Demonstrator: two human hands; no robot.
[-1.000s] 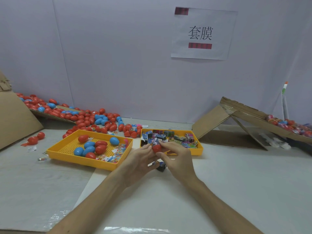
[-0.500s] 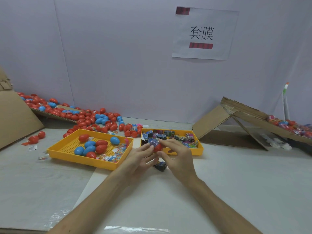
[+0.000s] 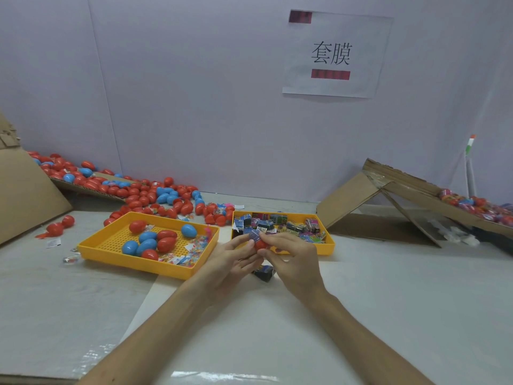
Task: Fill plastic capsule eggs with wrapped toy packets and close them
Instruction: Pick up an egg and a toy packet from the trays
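Both hands meet above the table, fingertips pinching a smooth red plastic capsule egg (image 3: 261,245) between them. The right hand (image 3: 295,263) curls its fingers over the top, and the left hand (image 3: 234,263) cups it from the side. A crinkly blue-purple foil toy packet (image 3: 254,235) sits at the egg's upper end. Whether the shell is closed I cannot tell.

A dark wrapped packet (image 3: 265,273) lies on the pale tabletop (image 3: 388,301) beneath the hands. Just beyond is a yellow plastic tray of glossy packets (image 3: 329,244). To the left is a yellow perforated tray (image 3: 138,265) holding rounded red and blue eggs. A loose heap of eggs (image 3: 155,194) lies behind it.
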